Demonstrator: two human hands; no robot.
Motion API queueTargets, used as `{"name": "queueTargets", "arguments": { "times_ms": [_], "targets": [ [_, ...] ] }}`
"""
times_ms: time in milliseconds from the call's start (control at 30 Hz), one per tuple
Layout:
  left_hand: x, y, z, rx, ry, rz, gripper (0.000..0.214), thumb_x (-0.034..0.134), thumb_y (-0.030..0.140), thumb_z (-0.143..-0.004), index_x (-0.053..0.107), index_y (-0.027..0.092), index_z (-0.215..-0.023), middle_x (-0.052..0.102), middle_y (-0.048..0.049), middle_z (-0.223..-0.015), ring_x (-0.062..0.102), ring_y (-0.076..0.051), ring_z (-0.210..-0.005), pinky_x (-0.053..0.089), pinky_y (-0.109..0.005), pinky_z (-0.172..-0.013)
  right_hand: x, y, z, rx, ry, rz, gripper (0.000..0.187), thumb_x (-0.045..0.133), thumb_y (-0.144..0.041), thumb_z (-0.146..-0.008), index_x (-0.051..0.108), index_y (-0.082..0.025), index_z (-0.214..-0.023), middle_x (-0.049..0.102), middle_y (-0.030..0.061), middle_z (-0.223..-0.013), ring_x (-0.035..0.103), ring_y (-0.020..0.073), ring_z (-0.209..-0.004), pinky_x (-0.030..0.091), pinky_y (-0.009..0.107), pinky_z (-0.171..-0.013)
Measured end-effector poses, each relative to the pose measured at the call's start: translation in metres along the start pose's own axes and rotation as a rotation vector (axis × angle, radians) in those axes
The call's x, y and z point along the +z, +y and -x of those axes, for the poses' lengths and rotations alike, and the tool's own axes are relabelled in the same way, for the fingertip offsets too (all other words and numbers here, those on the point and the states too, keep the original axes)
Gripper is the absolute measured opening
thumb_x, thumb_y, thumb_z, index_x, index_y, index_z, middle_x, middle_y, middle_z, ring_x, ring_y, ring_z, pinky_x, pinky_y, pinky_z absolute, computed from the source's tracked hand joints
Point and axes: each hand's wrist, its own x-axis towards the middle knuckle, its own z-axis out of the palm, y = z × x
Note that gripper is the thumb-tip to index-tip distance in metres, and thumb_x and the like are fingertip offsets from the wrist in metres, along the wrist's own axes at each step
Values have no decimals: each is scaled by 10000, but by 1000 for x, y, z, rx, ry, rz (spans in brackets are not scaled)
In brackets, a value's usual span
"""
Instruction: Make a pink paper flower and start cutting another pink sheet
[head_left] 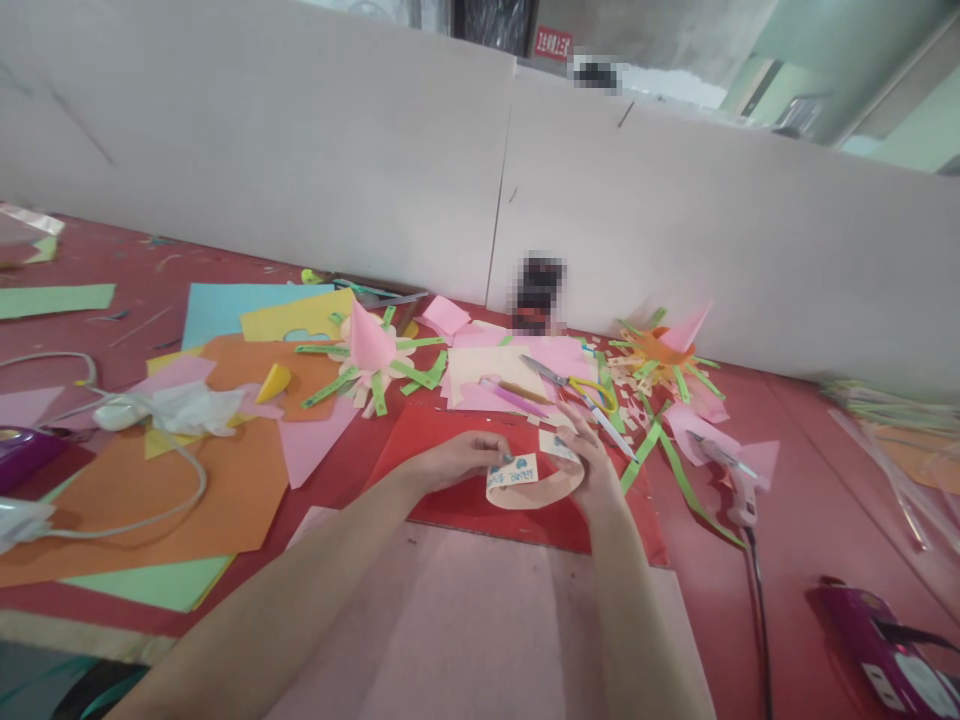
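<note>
Paper strip (534,496) over board (450,508), scissors (543,369) behind, glue gun (742,496) to the right, cable (201,490) left on sheets (244,480)

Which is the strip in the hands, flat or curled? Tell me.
Curled: the strip bows round into a loop shape, one side held by the left hand, the other by the right hand.

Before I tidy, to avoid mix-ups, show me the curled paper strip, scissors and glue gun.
Curled paper strip (534,496), head view, lower front of its curve.
Scissors (564,380), head view, where blades meet handles.
Glue gun (742,494), head view, its handle.
</note>
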Motion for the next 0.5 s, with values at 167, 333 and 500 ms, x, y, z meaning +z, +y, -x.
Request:
{"name": "queueTargets", "arguments": {
  "times_ms": [167, 333, 500],
  "targets": [
    [-2, -2, -1, 18, -21, -50, 142, 650, 279, -710, 607, 145, -687, 550, 14, -644, 486, -75, -598, 368, -202, -593, -12, 2, -5, -32, -10, -93, 383, 555, -180, -602, 587, -247, -977, 334, -58, -588, 322, 67, -485, 275, 189, -450],
    [-1, -1, -2, 11, -14, -68, 150, 667, 280, -691, 609, 143, -675, 553, 20, -644, 485, -72, -602, 371, -199, -607, -3, 2, 0, 23, -168, 45, 420, 558, -160, -605, 558, -230, -1019, 281, -77, -534, 252, 68, -442, 218, 201, -428],
    [-1, -2, -2, 27, -17, -131, 143, 662, 279, -695, 617, 145, -713, 562, 14, -691, 493, -77, -642, 370, -197, -627, 7, 1, 5, 116, -306, 114, 417, 579, -173, -639, 544, -224, -1052, 309, -79, -536, 233, 64, -444, 204, 202, -436]
  ]
}}
